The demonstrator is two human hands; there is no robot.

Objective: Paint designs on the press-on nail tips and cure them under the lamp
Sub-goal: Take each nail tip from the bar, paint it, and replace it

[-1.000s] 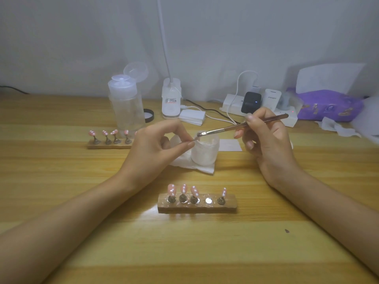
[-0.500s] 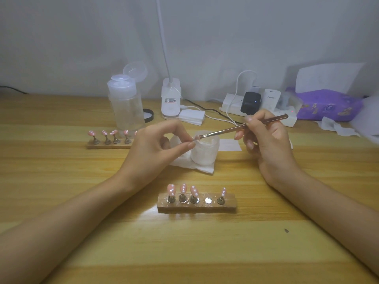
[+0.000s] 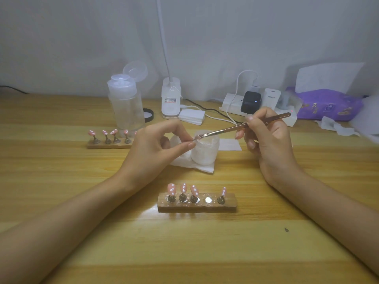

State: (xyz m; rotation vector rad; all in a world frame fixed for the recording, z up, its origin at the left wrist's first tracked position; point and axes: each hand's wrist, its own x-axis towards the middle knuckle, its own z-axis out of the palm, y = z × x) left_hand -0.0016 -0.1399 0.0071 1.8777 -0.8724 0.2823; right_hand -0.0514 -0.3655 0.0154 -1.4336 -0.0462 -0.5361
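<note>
The pale wooden counter (image 3: 102, 232) carries everything. At its back stands a tall clear plastic pump bottle (image 3: 125, 111) with its flip cap up; whether it holds liquid I cannot tell. In the middle, a short frosted white jar (image 3: 205, 152) sits open on a crumpled white tissue (image 3: 194, 166). Its contents look whitish, and nothing more can be made out.

The left hand (image 3: 152, 146) is curled, thumb and forefinger pinching a small pink press-on nail tip (image 3: 196, 138) just over the jar's near-left rim. The right hand (image 3: 268, 140) is closed in a pen grip round a slim rose-gold nail brush (image 3: 235, 128), whose bristles touch the pinched tip.

Nearest the person lies a brown wooden holder block (image 3: 196, 208). It carries four pink white-dotted tips (image 3: 171, 189) upright on metal stands and one bare metal disc (image 3: 208, 199), fourth from the left. A second wooden block (image 3: 106, 146) with more dotted tips lies beside the bottle.

The pinched tip is probably feather-light, thin, stiff and glossy, so slippery, and wet paint would smear. It is best held by its edges or underside, never by the painted face.
</note>
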